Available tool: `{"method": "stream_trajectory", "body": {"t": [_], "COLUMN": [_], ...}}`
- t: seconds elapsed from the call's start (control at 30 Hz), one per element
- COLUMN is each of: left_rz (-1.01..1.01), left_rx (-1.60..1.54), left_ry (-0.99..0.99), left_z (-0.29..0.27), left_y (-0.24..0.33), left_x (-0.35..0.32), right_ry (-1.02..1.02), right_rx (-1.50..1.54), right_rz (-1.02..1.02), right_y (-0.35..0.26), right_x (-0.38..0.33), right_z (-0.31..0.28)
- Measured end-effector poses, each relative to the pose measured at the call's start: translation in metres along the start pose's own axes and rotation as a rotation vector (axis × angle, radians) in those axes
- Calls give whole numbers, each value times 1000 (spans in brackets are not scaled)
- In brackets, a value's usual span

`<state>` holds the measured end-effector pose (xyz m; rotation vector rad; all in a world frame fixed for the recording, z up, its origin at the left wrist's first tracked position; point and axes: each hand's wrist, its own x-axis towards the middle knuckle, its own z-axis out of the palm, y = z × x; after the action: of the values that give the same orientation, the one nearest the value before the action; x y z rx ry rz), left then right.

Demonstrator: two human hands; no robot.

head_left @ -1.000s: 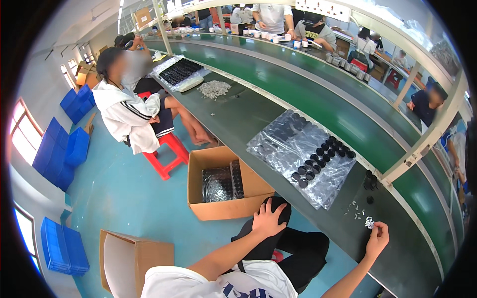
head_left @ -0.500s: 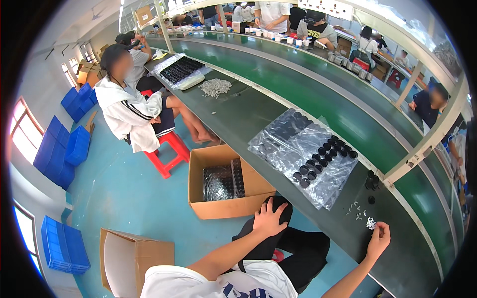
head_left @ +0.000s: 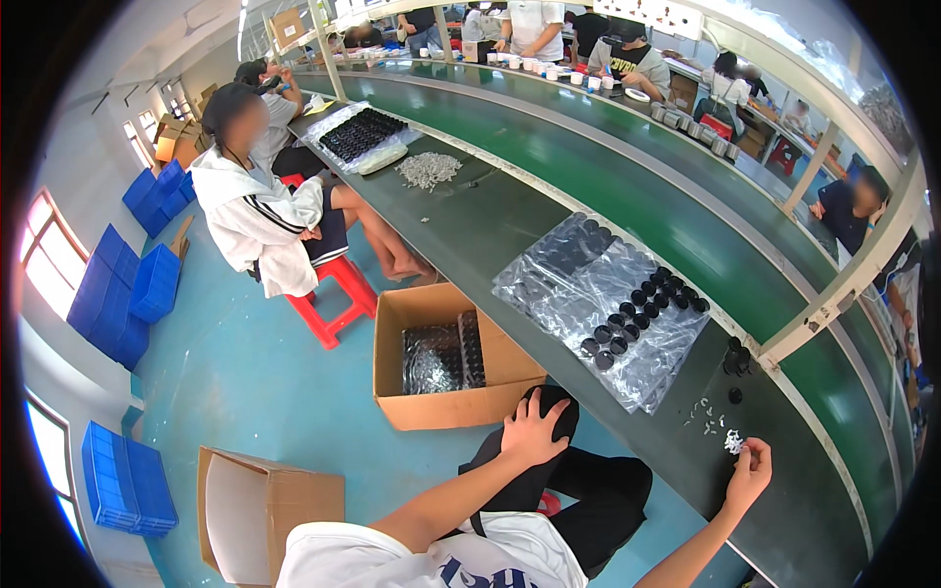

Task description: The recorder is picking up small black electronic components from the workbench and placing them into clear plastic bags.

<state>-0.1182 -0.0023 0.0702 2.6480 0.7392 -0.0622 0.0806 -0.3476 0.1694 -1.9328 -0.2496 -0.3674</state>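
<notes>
My left hand [head_left: 534,435] rests with spread fingers on my black-clad knee [head_left: 549,404], holding nothing. Over the dark green worktable, my right hand [head_left: 749,474] has its fingers curled together at the edge of a small heap of white plastic pieces [head_left: 733,441]. Whatever lies between those fingertips is too small to make out. A few loose pale bits [head_left: 708,414] are scattered just beyond the heap. Farther along lie a single round black part [head_left: 735,396] and a small cluster of black parts [head_left: 737,359].
Clear plastic sheets [head_left: 637,367] with rows of round black caps [head_left: 619,345] lie left of my right hand. An open carton [head_left: 431,412] stands on the floor beside my knee. A person [head_left: 245,211] sits on a red stool [head_left: 345,312]. A white post [head_left: 833,294] rises at the table's far edge.
The whole view has shifted very slightly. Both my hands keep the same places and poses, and the white heap looks the same.
</notes>
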Motion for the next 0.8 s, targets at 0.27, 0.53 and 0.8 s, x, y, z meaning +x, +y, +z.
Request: {"method": "stream_trajectory", "body": {"t": [0.27,0.53,0.8], "left_rz": [2,3,1], "left_rx": [0,5,0], "left_ry": [0,10,6], "left_z": [0,2,1], "left_y": [0,0,0], "left_x": [0,0,0], "right_ry": [14,24,-21], "right_rx": [-6,-13,-53], "right_rz": [7,32,23], "right_y": [-3,-8,-2], "right_x": [-1,-1,0], "right_z": [0,3,0]}}
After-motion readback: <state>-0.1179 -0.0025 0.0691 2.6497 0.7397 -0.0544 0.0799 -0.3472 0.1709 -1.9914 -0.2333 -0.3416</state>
